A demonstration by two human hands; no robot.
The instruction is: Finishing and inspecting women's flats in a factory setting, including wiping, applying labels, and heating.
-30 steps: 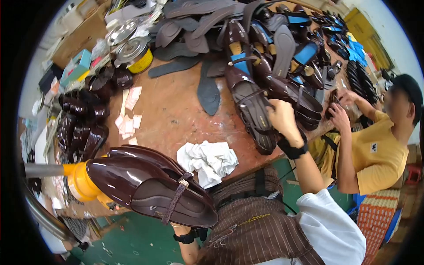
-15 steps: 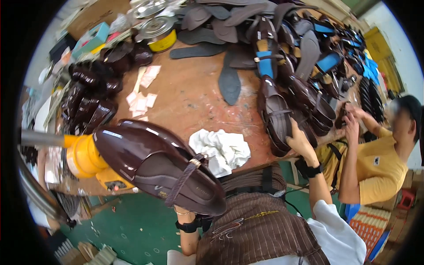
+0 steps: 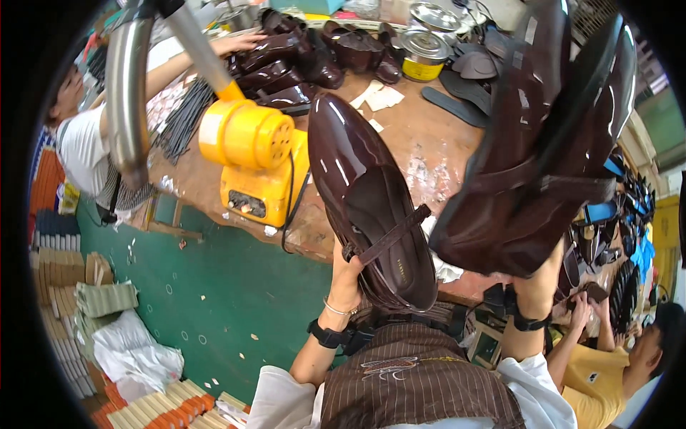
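Observation:
My left hand grips the heel end of a glossy dark brown shoe with a thin strap, its toe pointing away from me toward a yellow machine. My right hand, mostly hidden behind it, holds up a second glossy dark brown shoe, raised close to the camera at the right. Both shoes hang over the near edge of a worn wooden workbench.
More brown shoes, a round tin, flat soles and paper scraps lie at the bench's far side. A person reaches in at the left; another person in yellow works at the lower right. A metal pipe curves overhead; stacked sheets lie on the green floor.
My view has swung left toward the yellow machine. My right hand left the pile of sandals and now lifts a second brown shoe beside the one in my left hand.

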